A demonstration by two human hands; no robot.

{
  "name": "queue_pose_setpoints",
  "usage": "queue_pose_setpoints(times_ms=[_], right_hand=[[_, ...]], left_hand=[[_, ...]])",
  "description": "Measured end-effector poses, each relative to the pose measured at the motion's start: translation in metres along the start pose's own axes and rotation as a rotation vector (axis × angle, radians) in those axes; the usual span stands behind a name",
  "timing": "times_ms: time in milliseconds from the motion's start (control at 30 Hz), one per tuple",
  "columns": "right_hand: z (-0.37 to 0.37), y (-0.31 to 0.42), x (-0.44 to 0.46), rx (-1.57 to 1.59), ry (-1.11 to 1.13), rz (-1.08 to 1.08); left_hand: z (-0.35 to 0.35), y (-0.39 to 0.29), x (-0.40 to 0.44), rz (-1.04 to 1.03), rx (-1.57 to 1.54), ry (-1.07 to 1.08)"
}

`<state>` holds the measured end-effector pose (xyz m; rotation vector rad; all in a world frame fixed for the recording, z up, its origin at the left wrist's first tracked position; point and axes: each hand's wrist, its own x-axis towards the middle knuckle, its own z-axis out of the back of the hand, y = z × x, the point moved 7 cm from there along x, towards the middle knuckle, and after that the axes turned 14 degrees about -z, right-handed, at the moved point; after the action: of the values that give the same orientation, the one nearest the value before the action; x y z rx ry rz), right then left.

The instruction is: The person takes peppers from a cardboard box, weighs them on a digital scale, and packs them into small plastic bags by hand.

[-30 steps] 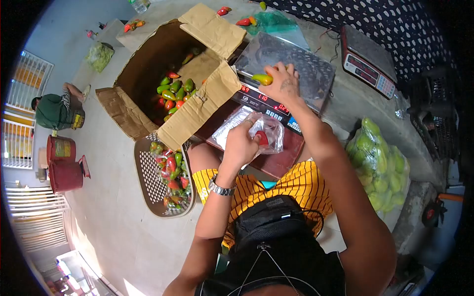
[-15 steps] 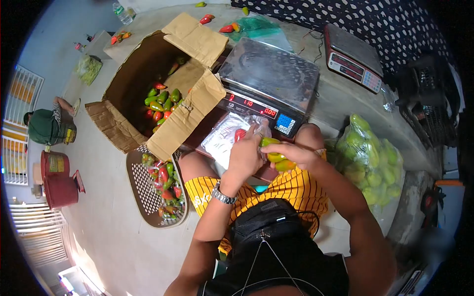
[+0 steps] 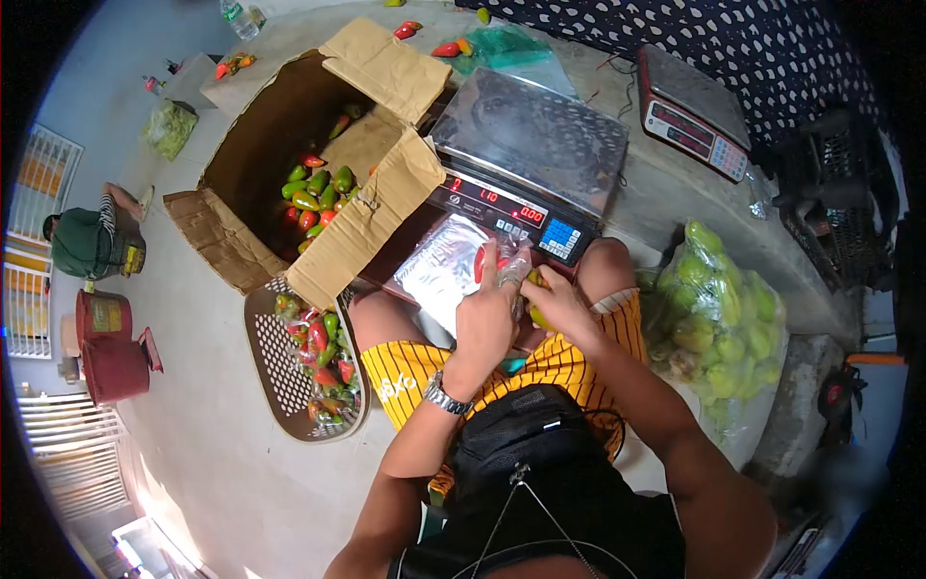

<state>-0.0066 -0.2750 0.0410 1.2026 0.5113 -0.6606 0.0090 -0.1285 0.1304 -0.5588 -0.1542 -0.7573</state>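
Note:
My left hand (image 3: 484, 323), with a watch on the wrist, grips a clear plastic bag (image 3: 516, 259) with a red pepper (image 3: 479, 262) in it. Right beside it, my right hand (image 3: 564, 307) is closed on yellow-green peppers (image 3: 538, 314) at the bag's side. A stack of silvery plastic bags (image 3: 444, 265) lies beneath and to the left of my hands. Just beyond them is a digital scale (image 3: 531, 135) with a bare metal plate, its display reading 0.00. An open cardboard box (image 3: 371, 227) at the left holds red and green peppers (image 3: 307, 201).
A perforated basket (image 3: 275, 362) with bagged peppers stands left of my legs. A big bag of green produce (image 3: 723, 318) lies at the right. Behind it is a second scale (image 3: 693, 130). A person (image 3: 82, 241) sits at far left near red buckets (image 3: 111, 362).
My right hand has come from the scale plate to the bag with the peppers. The display went from a weight reading to 0.00. My left hand stays on the bag.

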Motion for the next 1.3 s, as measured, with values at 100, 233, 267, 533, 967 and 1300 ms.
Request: queue_pose_setpoints(times_ms=[100,233,267,533,967,1300], right_hand=[[0.017,0.019,-0.024,-0.497,-0.254,0.181],[0.031,0.037,-0.062,-0.647,-0.333,0.151],[0.036,0.036,-0.066,-0.707,-0.395,0.188],[0.01,0.028,-0.071,0.496,0.9,-0.038],[-0.02,-0.007,-0.003,0.745,0.648,-0.048],[0.011,0.028,-0.042,0.503,0.267,-0.157]], left_hand=[[-0.01,0.003,0.001,-0.034,-0.064,0.0],[-0.023,0.007,-0.006,0.034,-0.16,0.063],[-0.025,0.008,-0.007,0.042,-0.191,0.053],[-0.008,0.008,0.004,-0.076,-0.557,-0.008],[-0.015,0.024,0.004,0.17,-0.481,0.068],[-0.005,0.023,0.005,0.178,-0.277,-0.032]])
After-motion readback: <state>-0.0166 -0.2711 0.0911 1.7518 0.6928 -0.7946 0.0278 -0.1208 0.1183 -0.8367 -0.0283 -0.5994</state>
